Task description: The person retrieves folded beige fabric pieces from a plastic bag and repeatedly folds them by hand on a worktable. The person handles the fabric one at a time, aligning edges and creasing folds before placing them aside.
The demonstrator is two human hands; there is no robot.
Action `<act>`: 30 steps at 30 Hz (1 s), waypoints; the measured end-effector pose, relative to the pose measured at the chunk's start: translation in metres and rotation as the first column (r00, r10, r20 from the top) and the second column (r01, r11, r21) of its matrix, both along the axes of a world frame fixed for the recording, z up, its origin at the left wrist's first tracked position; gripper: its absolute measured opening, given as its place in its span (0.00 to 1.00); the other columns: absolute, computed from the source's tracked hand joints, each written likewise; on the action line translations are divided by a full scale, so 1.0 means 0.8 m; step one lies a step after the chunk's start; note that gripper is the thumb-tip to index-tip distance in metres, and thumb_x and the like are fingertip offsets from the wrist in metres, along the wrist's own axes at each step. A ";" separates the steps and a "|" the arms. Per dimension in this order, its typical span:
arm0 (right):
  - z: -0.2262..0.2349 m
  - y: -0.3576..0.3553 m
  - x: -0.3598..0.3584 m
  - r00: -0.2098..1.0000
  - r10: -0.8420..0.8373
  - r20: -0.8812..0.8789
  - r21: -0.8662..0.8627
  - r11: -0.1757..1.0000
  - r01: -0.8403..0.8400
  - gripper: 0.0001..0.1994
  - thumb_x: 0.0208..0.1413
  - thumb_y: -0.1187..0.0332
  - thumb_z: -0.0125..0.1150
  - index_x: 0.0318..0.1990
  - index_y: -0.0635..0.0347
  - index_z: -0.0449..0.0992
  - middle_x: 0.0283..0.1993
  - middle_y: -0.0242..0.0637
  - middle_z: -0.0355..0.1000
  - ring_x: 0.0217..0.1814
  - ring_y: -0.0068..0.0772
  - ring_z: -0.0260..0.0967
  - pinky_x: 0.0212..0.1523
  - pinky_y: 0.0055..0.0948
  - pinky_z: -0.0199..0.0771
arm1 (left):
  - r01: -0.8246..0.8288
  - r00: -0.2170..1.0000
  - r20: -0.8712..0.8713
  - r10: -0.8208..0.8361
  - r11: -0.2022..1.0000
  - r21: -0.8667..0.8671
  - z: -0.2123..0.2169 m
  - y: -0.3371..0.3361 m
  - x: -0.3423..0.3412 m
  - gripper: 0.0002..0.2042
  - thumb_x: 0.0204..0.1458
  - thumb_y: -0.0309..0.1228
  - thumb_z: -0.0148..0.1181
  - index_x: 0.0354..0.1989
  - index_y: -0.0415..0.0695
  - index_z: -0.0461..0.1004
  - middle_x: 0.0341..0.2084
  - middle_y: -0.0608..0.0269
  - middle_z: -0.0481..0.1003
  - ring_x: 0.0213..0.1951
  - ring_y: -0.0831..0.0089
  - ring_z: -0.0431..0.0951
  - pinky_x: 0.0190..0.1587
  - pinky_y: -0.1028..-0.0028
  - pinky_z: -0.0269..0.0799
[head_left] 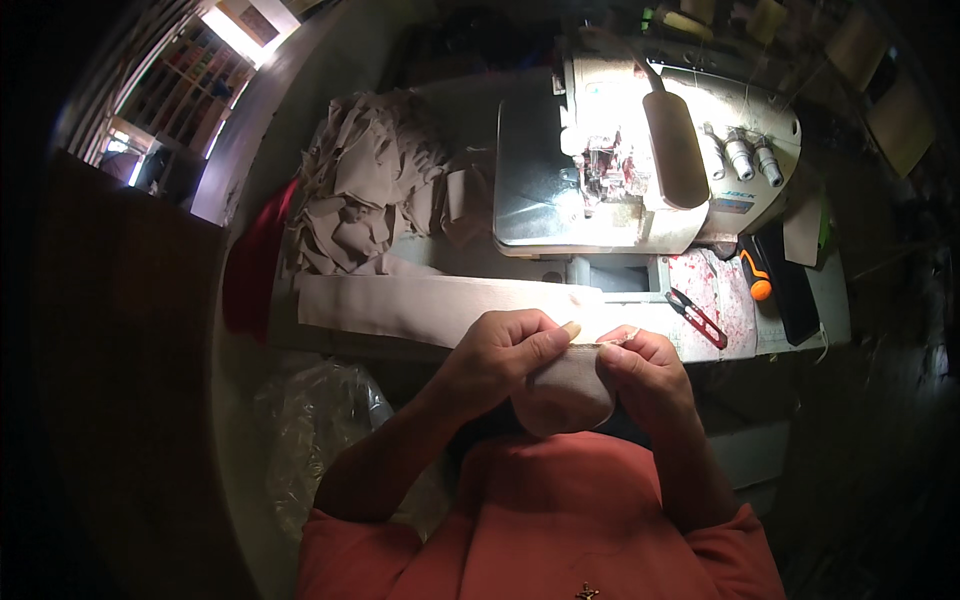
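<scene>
Both hands pinch one small beige cloth piece point(565, 390), soft and rounded at the bottom, at 6 o'clock: left hand point(500, 355) and right hand point(645, 370) hold its top edge. At 10 o'clock lies a crumpled beige fabric pile point(365, 190).

Single head-worn fisheye looking steeply down, close over the hands; table point(640, 300) sitting toward 12 o'clock, edges bending at rim.

A dim room: a lit window point(240, 30) upper left above shelves point(185, 85), dark floor point(870, 420) right.
</scene>
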State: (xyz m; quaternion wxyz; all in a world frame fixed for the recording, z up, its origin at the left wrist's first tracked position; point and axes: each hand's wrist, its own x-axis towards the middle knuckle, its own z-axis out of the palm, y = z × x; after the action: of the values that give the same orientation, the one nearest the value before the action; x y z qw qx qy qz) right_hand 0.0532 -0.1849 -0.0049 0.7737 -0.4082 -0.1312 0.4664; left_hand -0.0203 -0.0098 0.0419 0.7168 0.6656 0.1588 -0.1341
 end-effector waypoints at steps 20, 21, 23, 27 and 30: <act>-0.007 -0.004 -0.005 0.897 -0.212 0.387 0.080 0.977 0.196 0.03 0.46 0.80 0.52 0.30 0.64 0.69 0.31 0.37 0.67 0.33 0.21 0.63 0.35 0.18 0.63 | -0.099 0.756 0.571 -0.320 0.807 0.583 -0.008 0.008 -0.010 0.06 0.41 0.21 0.57 0.29 0.44 0.71 0.26 0.60 0.72 0.28 0.69 0.74 0.29 0.76 0.69; -0.008 -0.005 -0.005 0.893 -0.206 0.401 0.097 0.978 0.183 0.03 0.46 0.80 0.53 0.30 0.64 0.69 0.32 0.38 0.67 0.34 0.22 0.63 0.35 0.18 0.63 | -0.103 0.754 0.576 -0.316 0.809 0.579 -0.009 0.008 -0.011 0.06 0.41 0.21 0.56 0.29 0.44 0.71 0.26 0.60 0.72 0.28 0.69 0.74 0.28 0.76 0.69; -0.009 -0.004 -0.005 0.889 -0.211 0.407 0.108 0.977 0.182 0.03 0.46 0.80 0.53 0.30 0.64 0.68 0.32 0.38 0.67 0.34 0.22 0.63 0.35 0.18 0.63 | -0.113 0.750 0.586 -0.308 0.813 0.572 -0.011 0.006 -0.013 0.06 0.41 0.20 0.56 0.28 0.44 0.71 0.26 0.61 0.72 0.27 0.69 0.74 0.28 0.76 0.69; -0.011 -0.004 -0.005 0.872 -0.215 0.440 0.111 0.976 0.185 0.02 0.47 0.79 0.53 0.30 0.64 0.68 0.32 0.38 0.67 0.34 0.23 0.63 0.36 0.19 0.64 | -0.128 0.738 0.600 -0.310 0.808 0.575 -0.011 0.005 -0.013 0.06 0.41 0.20 0.56 0.28 0.45 0.71 0.25 0.62 0.72 0.27 0.70 0.74 0.27 0.76 0.69; -0.012 -0.005 -0.007 0.874 -0.220 0.433 0.107 0.976 0.192 0.02 0.47 0.79 0.53 0.30 0.63 0.68 0.32 0.38 0.67 0.34 0.23 0.63 0.36 0.19 0.64 | -0.133 0.735 0.604 -0.307 0.809 0.573 -0.012 0.004 -0.013 0.06 0.41 0.20 0.56 0.28 0.45 0.71 0.25 0.62 0.72 0.27 0.71 0.74 0.27 0.77 0.68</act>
State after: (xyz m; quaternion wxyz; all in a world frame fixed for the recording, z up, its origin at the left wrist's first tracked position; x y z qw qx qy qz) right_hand 0.0477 -0.1885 -0.0144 0.7809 -0.4912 -0.2734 0.2723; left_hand -0.0311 -0.0068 0.0326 0.4784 0.8606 -0.1109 0.1348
